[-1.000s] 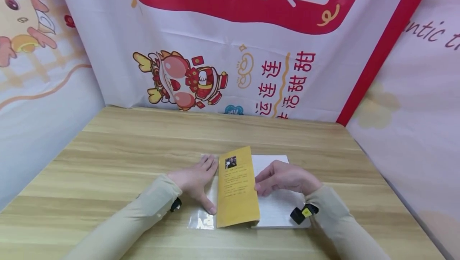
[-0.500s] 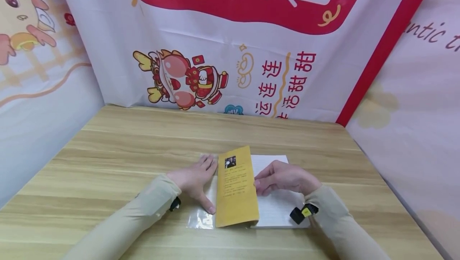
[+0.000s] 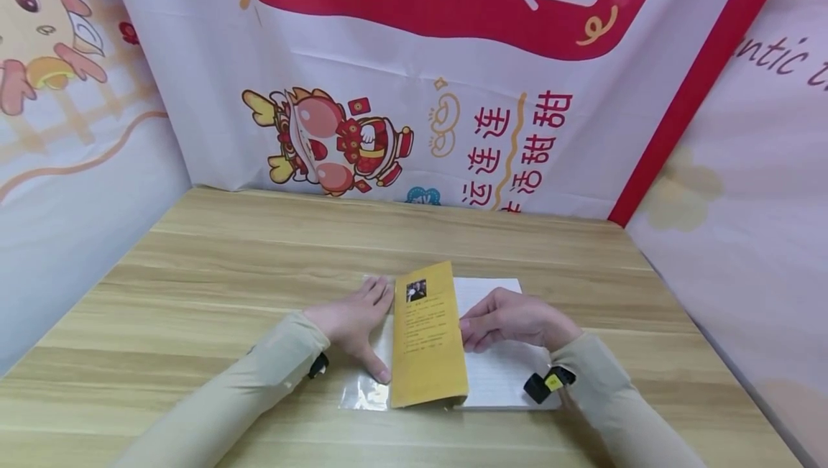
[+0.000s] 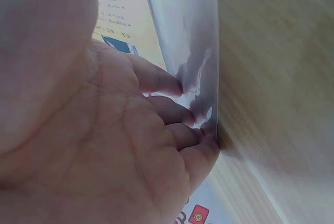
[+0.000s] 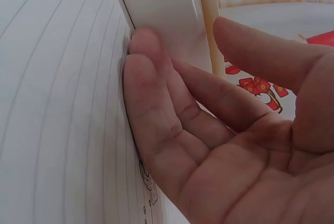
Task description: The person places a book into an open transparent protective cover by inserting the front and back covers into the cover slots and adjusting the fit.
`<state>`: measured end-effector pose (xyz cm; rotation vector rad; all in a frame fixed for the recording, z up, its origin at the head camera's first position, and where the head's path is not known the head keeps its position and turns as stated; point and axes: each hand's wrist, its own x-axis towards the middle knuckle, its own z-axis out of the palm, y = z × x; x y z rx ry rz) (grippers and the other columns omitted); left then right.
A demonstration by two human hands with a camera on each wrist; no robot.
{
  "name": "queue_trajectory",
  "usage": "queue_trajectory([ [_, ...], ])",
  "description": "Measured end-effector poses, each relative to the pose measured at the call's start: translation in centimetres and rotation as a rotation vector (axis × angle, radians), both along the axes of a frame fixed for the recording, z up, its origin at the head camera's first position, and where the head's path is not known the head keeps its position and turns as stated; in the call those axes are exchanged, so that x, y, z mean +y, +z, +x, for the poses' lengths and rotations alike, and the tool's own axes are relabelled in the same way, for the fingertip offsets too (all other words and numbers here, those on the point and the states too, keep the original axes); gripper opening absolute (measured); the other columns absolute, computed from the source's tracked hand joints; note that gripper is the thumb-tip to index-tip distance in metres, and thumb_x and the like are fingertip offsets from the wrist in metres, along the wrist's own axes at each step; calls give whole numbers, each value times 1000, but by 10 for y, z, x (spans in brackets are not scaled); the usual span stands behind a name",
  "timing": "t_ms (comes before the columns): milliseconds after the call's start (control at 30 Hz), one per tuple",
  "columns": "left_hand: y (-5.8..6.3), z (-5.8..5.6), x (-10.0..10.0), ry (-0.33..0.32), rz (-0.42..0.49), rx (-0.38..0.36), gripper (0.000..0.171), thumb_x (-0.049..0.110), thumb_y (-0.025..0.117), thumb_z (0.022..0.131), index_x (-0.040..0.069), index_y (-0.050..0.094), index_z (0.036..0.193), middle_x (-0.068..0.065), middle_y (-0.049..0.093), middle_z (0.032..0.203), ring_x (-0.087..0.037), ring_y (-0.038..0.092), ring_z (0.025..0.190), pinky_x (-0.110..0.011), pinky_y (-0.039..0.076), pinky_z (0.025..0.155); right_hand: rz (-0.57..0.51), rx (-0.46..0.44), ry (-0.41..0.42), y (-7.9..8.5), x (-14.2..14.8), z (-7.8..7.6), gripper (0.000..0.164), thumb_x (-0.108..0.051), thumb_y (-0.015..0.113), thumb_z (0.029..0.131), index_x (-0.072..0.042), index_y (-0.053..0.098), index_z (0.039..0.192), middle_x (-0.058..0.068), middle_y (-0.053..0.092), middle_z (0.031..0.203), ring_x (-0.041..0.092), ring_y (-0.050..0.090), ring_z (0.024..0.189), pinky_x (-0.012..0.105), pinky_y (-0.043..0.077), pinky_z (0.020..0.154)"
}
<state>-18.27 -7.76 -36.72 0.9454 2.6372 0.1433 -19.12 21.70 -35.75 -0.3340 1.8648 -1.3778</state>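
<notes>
A book with lined white pages [image 3: 501, 374] lies on the table, its yellow cover flap [image 3: 427, 360] folded up at a slant. Small print and a photo show on the flap. Clear plastic film [image 3: 364, 395] sticks out from under the flap's left side. My left hand [image 3: 359, 324] rests on that film with fingers spread, fingertips along its outer strip in the left wrist view. My right hand [image 3: 511, 317] pinches the flap's right edge between thumb [image 5: 261, 46] and index finger. The other fingers reach behind the flap, against the ruled page in the right wrist view.
The wood-grain table [image 3: 226, 259] extends around the book on all sides. Behind it hangs a white and red printed cloth [image 3: 388, 58], and more printed cloth hangs at the left and right. Dark camera straps [image 3: 550, 384] sit at both wrists.
</notes>
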Motion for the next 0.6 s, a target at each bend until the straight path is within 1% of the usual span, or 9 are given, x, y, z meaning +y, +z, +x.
queue_trajectory([
  [233,2,2,1,-3,5,-1,141,78,68,52,-6,10,149,-23,-3,153,-38,-1,141,-43,6,111,13,9,-5,-2,1,0,28,-14,66,89,2,67,112,18,66,105,27,65,90,42,51,83],
  [400,2,2,0,-2,-3,3,140,78,68,52,-6,10,149,-23,-3,153,-38,-1,141,-43,6,111,27,21,-11,-2,0,0,31,-13,70,86,3,66,112,16,66,105,27,65,92,41,51,83],
  [600,1,2,1,-4,-3,7,140,78,68,53,-6,10,148,-23,-3,153,-38,-1,141,-43,6,111,83,71,-12,-2,-1,1,33,-13,73,82,2,66,111,13,68,103,27,65,90,40,52,81],
])
